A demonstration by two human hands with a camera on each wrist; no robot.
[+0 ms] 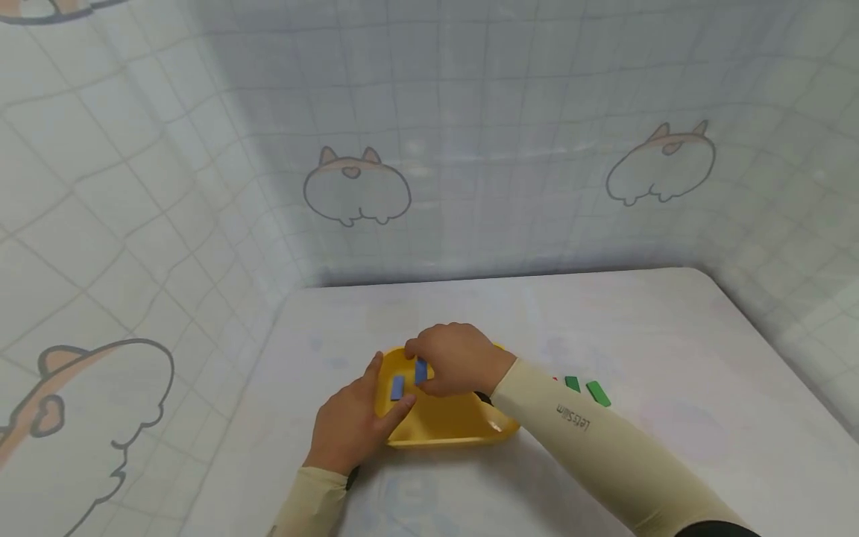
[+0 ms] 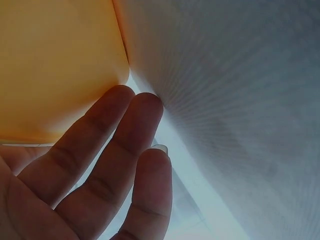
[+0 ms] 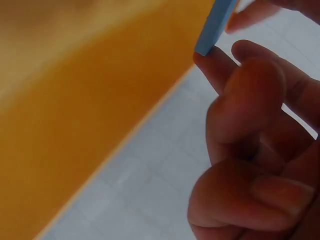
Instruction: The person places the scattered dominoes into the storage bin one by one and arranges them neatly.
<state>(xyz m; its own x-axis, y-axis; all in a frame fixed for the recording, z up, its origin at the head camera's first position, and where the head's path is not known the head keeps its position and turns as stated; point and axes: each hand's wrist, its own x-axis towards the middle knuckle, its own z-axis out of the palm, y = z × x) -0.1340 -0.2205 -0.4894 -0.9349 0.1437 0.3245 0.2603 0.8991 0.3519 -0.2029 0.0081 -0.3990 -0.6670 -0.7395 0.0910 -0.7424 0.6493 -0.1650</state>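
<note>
In the head view, a yellow tray sits on the table. My left hand grips its left side, with the thumb over the rim and the fingers along the outer wall. The left wrist view shows the fingertips by the tray's outer face. Above the tray, my right hand pinches a flat blue block between thumb and fingers. That block stands tilted at the fingertips in the right wrist view. Another blue block lies inside the tray, near its left side.
Right of the tray, two green blocks lie on the white tabletop, with a bit of red showing past the right sleeve. Pale grid-patterned sheeting with dog drawings surrounds the table at the back and sides.
</note>
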